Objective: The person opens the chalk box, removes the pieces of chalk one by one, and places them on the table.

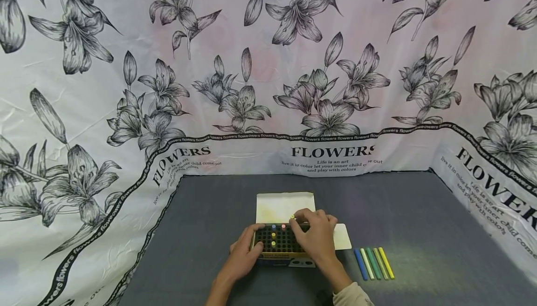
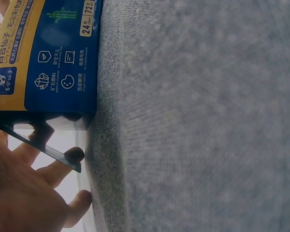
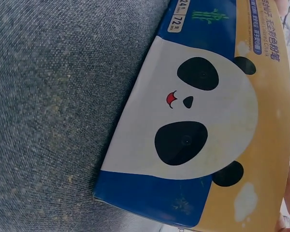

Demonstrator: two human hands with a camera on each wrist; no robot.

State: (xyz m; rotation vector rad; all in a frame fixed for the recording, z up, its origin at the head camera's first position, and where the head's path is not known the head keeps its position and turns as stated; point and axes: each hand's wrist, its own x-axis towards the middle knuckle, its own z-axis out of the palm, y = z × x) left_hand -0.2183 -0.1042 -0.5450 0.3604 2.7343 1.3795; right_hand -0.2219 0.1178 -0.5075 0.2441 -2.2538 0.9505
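Head cam: chalk box (image 1: 278,241) sits mid-table right in front of the person. Left hand (image 1: 245,252) grips its left end; right hand (image 1: 314,236) pinches a chalk (image 1: 292,216) upright over the far-right holes.

Left wrist: fingers (image 2: 63,166) by the box's flap.

Right wrist: only the panda side of the box shows.
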